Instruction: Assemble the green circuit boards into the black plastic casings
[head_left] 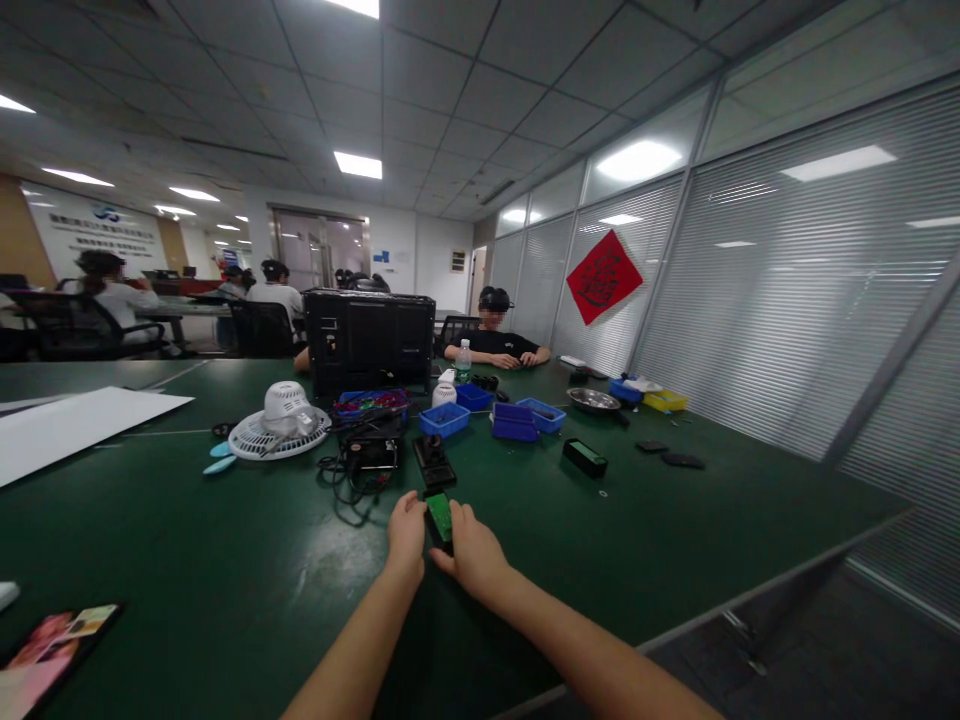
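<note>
A green circuit board [440, 515] sits in a small black casing [442, 546] on the green table in front of me. My left hand [407, 532] is closed at the casing's left edge, with its fingers curled against the side. Along the right edge, my right hand [477, 552] grips the casing, thumb low and fingers near the board. Just beyond my hands lies a black stand-like part [434, 462]. Farther right rests another black casing [585, 457] with a greenish inside. The fingertips are partly hidden.
A wired metal device [373, 455] and a white fan part [279, 432] stand left of centre. Blue bins [444, 420], a bottle [463, 362] and a metal bowl [593, 401] are farther back. A large black box [370, 342] stands behind; a person [495, 335] sits opposite.
</note>
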